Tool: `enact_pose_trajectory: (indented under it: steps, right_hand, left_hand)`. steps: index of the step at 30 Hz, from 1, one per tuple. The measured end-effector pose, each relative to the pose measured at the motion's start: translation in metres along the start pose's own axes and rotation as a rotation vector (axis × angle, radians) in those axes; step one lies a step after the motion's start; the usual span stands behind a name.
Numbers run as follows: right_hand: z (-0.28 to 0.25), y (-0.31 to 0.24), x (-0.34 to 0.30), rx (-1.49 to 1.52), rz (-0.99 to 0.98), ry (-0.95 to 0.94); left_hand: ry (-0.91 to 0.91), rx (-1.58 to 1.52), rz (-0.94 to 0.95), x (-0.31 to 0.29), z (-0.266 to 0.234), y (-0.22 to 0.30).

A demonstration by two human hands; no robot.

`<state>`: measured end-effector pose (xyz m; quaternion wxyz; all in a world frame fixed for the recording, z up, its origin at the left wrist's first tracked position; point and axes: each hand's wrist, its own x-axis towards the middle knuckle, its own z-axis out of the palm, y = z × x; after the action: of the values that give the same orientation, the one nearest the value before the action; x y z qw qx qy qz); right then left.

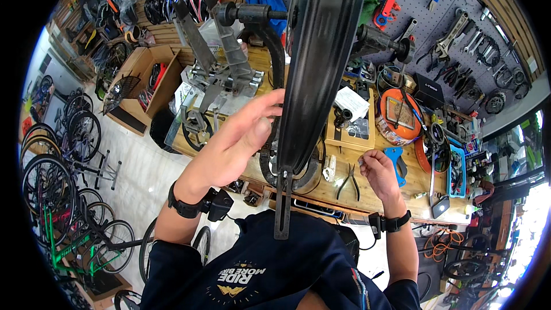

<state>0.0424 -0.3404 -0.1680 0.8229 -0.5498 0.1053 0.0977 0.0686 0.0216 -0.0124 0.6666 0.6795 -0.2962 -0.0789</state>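
A black bicycle rim (321,69) stands upright in front of me, held in a dark metal truing stand (278,51). My left hand (238,140) is at the rim's left side, fingers stretched out. The fingertips reach the stand's curved arm and the rim's edge; whether they touch cannot be told. Lower right of the rim, my right hand (380,171) is held over the bench, thumb and fingers pinched together around something too small to make out. Close to it lie needle-nose pliers (348,183) with dark handles and a blue curved tool (395,165).
The wooden workbench (425,209) carries an orange round tin (399,116), a blue tray (456,171) and a shallow box of small parts (351,138). Tools hang on the pegboard (425,28). A cardboard box (129,103) and several bicycles (74,218) stand at left.
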Motion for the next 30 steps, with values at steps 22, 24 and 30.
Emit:
enact_pose_trajectory:
  steps: [22,24,30]
  right_hand:
    - [-0.004,0.002,-0.008,0.001,0.076,-0.012]
    - [-0.006,0.004,-0.007,0.012,0.078,-0.019]
    - [-0.004,0.003,-0.005,-0.006,0.088,-0.015]
  left_hand:
    - [-0.306,-0.038,-0.227,0.006,-0.001,-0.040]
    - [-0.313,0.028,-0.213,0.008,0.002,-0.039]
    - [-0.213,-0.121,-0.357,0.013,0.009,-0.033]
